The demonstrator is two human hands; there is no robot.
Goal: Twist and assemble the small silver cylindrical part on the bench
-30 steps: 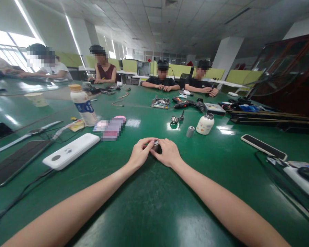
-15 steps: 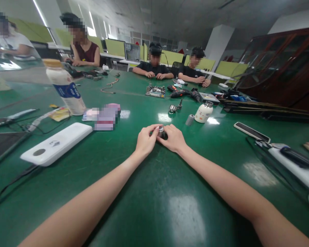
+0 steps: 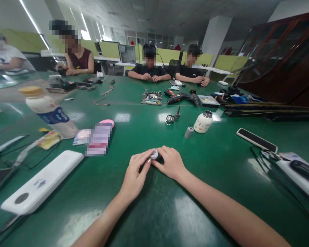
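One metal cylinder [image 3: 154, 155] sits between left fingers [image 3: 144, 169] and right fingers [image 3: 159, 167], both half-curled, holding it

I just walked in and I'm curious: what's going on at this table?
Someone's left hand and right hand hold a small grey cylinder with their fingers, over the green table. Another grey cylinder sits farther off, beside a white bottle. Neither hand touches those two.

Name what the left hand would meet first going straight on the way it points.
The left hand would first meet the small grey cylinder at its fingertips, then probably the right hand; depth is unclear.
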